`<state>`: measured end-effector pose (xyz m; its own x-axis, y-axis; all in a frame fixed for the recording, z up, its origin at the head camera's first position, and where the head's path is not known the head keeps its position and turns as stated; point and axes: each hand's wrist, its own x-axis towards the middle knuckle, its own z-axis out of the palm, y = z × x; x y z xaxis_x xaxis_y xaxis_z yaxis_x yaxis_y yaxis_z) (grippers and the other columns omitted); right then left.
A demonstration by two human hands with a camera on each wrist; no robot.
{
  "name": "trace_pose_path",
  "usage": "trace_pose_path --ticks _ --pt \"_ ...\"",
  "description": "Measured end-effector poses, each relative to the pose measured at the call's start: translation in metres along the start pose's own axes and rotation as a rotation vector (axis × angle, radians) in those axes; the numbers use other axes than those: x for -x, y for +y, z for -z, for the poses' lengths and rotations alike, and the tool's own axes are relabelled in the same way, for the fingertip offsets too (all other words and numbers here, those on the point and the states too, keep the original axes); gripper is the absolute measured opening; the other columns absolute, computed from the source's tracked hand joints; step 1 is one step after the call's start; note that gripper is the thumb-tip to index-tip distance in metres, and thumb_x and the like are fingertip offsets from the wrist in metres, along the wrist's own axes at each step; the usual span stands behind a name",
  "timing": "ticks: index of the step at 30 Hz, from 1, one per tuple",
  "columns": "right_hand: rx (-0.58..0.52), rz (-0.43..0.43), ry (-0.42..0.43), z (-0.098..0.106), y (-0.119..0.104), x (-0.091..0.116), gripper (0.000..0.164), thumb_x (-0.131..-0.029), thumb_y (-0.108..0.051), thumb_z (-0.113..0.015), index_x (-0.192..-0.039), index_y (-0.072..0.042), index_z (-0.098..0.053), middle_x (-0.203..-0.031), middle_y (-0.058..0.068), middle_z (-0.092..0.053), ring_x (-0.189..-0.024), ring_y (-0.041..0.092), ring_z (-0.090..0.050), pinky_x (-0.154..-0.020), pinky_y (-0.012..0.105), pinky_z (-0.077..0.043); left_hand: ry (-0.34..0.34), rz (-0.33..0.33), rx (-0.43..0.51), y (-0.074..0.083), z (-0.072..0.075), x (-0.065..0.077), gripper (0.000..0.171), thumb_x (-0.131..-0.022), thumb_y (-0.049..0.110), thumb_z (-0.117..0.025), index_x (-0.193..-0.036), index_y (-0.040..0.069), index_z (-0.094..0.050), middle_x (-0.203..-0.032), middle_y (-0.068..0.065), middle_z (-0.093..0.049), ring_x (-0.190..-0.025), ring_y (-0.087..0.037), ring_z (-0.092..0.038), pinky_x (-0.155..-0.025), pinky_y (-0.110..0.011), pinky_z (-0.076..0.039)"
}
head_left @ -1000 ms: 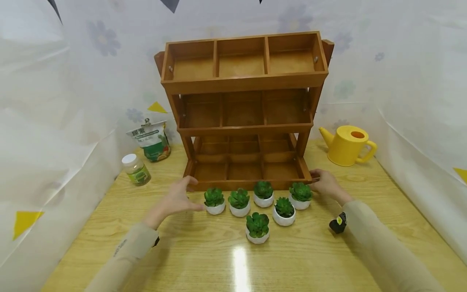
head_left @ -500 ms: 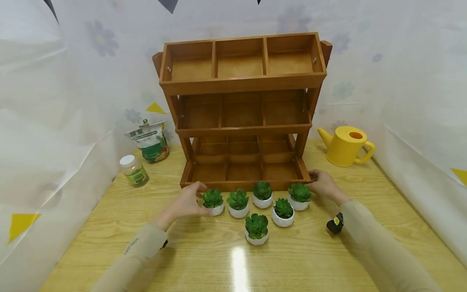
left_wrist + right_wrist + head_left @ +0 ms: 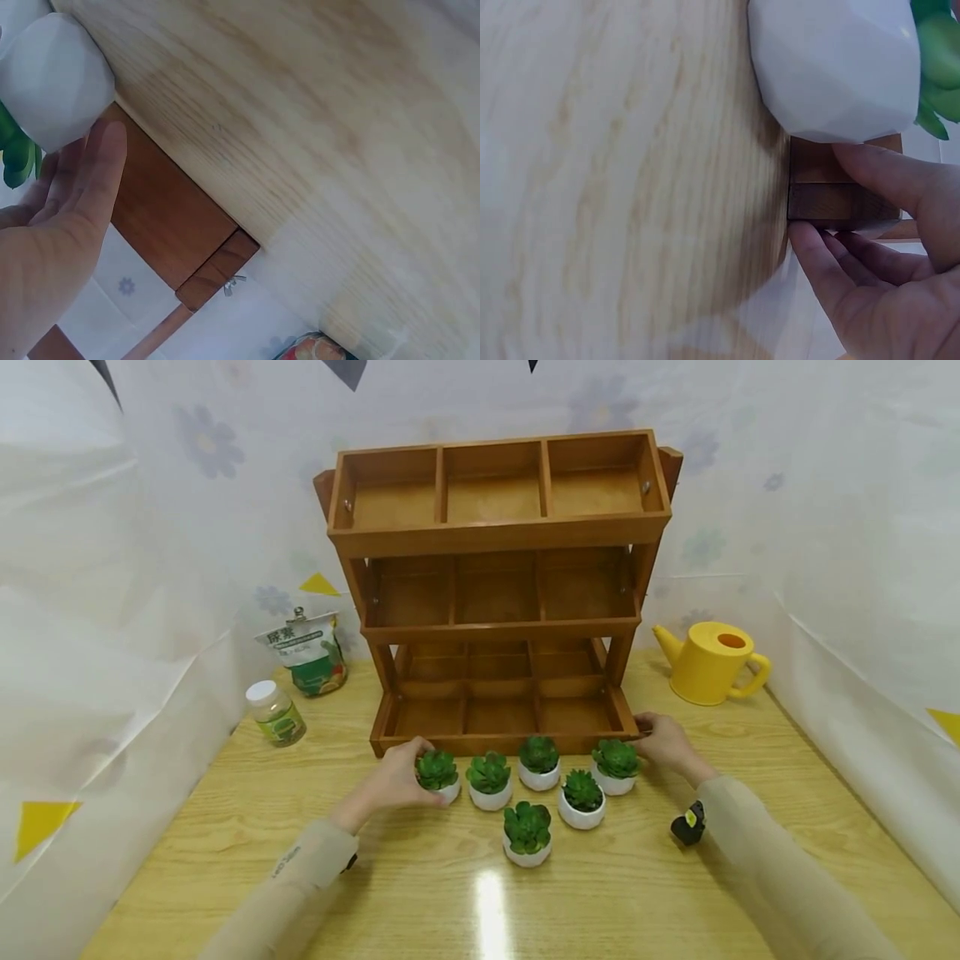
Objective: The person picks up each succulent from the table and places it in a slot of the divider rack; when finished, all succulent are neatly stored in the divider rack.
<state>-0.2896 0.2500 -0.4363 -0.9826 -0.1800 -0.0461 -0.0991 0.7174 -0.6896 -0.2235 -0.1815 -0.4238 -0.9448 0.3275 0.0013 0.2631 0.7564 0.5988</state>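
Note:
Several small succulents in white pots stand in front of a wooden three-tier plant shelf (image 3: 498, 531). At the leftmost potted succulent (image 3: 437, 771), my left hand (image 3: 393, 781) has fingers behind and thumb in front, gripping its pot. The left wrist view shows the fingers (image 3: 105, 161) against the white pot (image 3: 58, 79); the thumb is hidden there. My right hand (image 3: 666, 745) holds the shelf's front right corner (image 3: 832, 199), thumb on the front face and fingers at the side. Right beside that thumb stands the rightmost potted succulent (image 3: 615, 767).
A yellow watering can (image 3: 708, 664) stands at the back right of the wooden table (image 3: 405, 885). To the left are a white-lidded jar (image 3: 277, 714) and a clipped green-and-white bag (image 3: 311, 656). Other potted succulents (image 3: 527, 835) sit centrally. White sheeting surrounds the table.
My left hand has moved right, and its fingers and thumb have come around the leftmost potted succulent. My right hand stays at the shelf's corner. The view has shifted slightly.

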Motion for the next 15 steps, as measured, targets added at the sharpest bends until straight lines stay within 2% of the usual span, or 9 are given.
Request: trace_pose_path --ticks 5,15 --pt "0.021 0.000 0.011 -0.0007 0.0009 0.0003 0.053 -0.085 -0.011 -0.067 -0.128 0.015 -0.049 -0.119 0.034 -0.058 -0.104 0.041 -0.059 -0.085 0.046 -0.050 0.013 0.004 -0.020 -0.0002 -0.0026 -0.0027 0.075 -0.064 0.037 -0.089 -0.121 0.004 -0.054 -0.112 -0.013 -0.064 -0.098 -0.026 -0.063 -0.080 -0.042 -0.054" --pt "0.051 -0.021 0.015 -0.0015 0.0045 -0.0029 0.053 -0.085 -0.011 -0.066 -0.128 0.015 -0.050 -0.121 0.033 -0.057 -0.106 0.042 -0.058 -0.087 0.048 -0.049 0.016 0.013 -0.001 0.0003 -0.0060 -0.0036 0.072 -0.064 0.034 -0.089 -0.119 0.005 -0.055 -0.105 -0.009 -0.066 -0.090 -0.019 -0.064 -0.077 -0.037 -0.055"
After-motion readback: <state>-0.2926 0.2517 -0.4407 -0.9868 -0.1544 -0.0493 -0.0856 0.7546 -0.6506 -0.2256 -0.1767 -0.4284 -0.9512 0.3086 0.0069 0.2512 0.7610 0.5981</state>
